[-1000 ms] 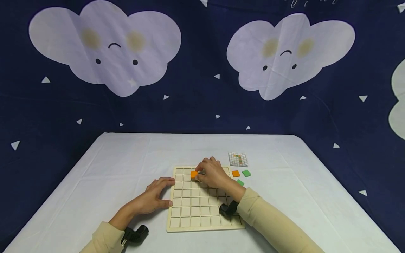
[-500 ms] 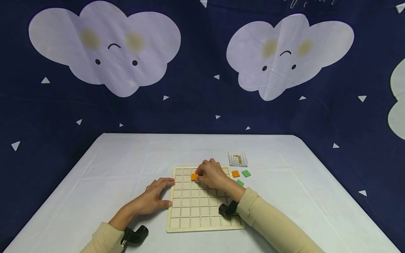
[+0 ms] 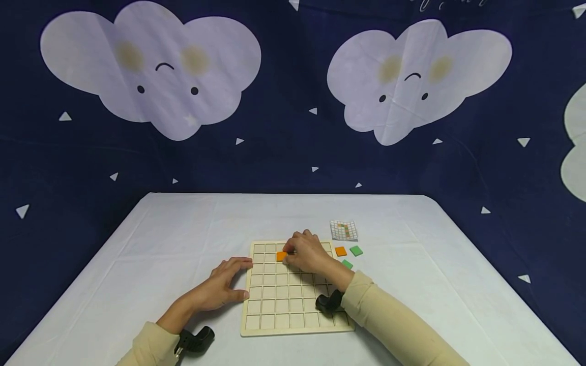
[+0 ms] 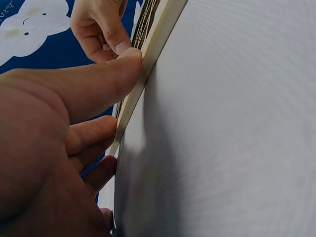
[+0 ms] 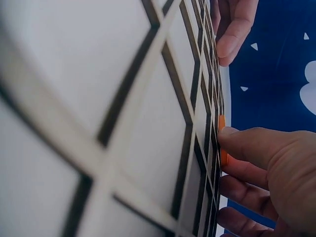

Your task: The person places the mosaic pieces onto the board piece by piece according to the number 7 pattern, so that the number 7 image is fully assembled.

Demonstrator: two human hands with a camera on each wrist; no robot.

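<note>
A wooden grid board lies on the white table. Along its left edge rests my left hand, thumb and fingertips touching the rim with the fingers fairly straight. An orange square tile is in a cell of the second row from the far side. My right hand reaches over the board and pinches the tile's right side between thumb and fingers. In the right wrist view the thumb presses at the edge of the orange tile, close against the grid; part of it is hidden by the fingers.
Right of the board's far corner lie another orange tile, a green tile and a second green tile partly behind the right wrist. A small printed grid card lies beyond them. A dark cloud-print cloth hangs behind the table.
The orange tile in my right hand has shifted slightly toward me and now lies flatter in its cell. My left hand has stayed at the board's edge.
</note>
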